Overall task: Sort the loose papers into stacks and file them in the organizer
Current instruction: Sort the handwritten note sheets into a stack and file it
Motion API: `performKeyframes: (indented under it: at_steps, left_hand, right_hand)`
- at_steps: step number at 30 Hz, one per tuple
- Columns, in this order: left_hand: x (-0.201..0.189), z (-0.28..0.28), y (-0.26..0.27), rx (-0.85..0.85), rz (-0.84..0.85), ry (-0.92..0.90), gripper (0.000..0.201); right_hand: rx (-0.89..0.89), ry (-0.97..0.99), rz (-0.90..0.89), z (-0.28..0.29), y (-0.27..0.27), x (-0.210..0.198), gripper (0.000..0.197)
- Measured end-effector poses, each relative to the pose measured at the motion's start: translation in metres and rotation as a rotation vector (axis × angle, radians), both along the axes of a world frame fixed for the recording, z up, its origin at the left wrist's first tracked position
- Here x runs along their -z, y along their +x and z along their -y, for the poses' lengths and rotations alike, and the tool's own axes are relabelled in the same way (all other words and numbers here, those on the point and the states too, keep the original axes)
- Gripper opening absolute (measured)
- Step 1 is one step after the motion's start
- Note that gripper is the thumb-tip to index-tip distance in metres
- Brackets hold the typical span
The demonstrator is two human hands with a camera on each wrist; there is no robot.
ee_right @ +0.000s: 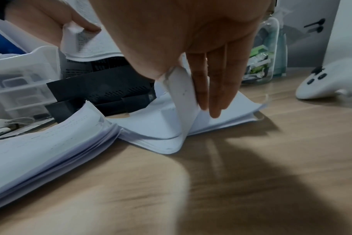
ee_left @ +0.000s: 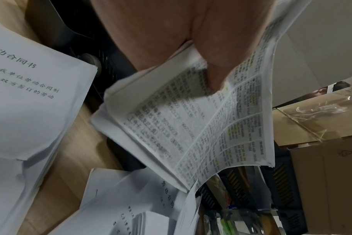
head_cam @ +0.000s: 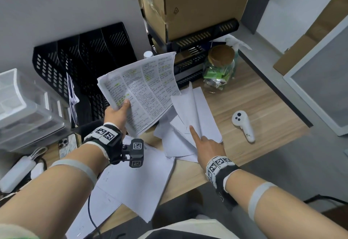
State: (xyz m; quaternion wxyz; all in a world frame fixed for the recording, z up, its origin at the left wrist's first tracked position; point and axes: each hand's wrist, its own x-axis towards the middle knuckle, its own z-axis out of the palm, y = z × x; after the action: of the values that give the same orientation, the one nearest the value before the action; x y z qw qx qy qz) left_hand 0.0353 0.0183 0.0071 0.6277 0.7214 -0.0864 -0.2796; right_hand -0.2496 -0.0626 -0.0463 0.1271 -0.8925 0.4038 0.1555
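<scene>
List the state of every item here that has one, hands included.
left hand: grips the printed stack, raised off the desk.
printed stack: held, sagging.
right hand: pinches the lifted sheets.
lifted sheets: curled up off the loose pile.
loose pile: fanned on the desk.
near stack: flat, overhanging the desk edge.
organizer: slots mostly empty.
jar: lidded, upright.
controller: lying flat.
</scene>
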Motion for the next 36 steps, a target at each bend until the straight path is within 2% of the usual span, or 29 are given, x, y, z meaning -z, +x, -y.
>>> performKeyframes:
  at_steps: [3, 4, 11, 17, 23, 27, 29, 32, 36]
  left_hand:
    - [0.003, -0.002, 0.004, 0.019, 0.007, 0.027, 0.055]
    - [0.004, -0.002, 0.005, 0.021, 0.008, 0.026, 0.056]
    - [0.001, 0.002, 0.0, 0.041, 0.007, -0.013, 0.017]
    - [0.001, 0.005, -0.001, 0.026, 0.012, -0.026, 0.006]
    - [0.0, 0.007, -0.001, 0.028, -0.023, -0.043, 0.005]
    - [0.001, 0.008, 0.0, 0.023, -0.03, -0.042, 0.009]
    - [0.001, 0.009, 0.001, 0.026, -0.03, -0.052, 0.013]
    - [0.003, 0.009, 0.004, 0.039, -0.017, -0.042, 0.015]
    - [0.005, 0.008, 0.007, 0.06, -0.021, -0.031, 0.026]
  right_hand:
    - [0.006, 0.018, 0.036, 0.0, -0.006, 0.003, 0.107]
    - [0.025, 0.019, 0.037, 0.001, -0.007, 0.004, 0.108]
    - [0.211, 0.014, 0.014, 0.004, -0.01, 0.009, 0.109]
    - [0.264, -0.018, -0.007, 0.004, -0.014, 0.01, 0.104]
    - [0.251, -0.057, -0.074, -0.002, -0.013, -0.001, 0.096]
    - [0.236, -0.093, -0.132, -0.003, -0.01, 0.005, 0.098]
    - [0.229, -0.133, -0.098, -0.003, -0.009, 0.007, 0.097]
    - [0.153, -0.105, -0.117, -0.001, -0.013, 0.011, 0.098]
    - [0.028, -0.106, -0.07, 0.007, -0.015, 0.014, 0.089]
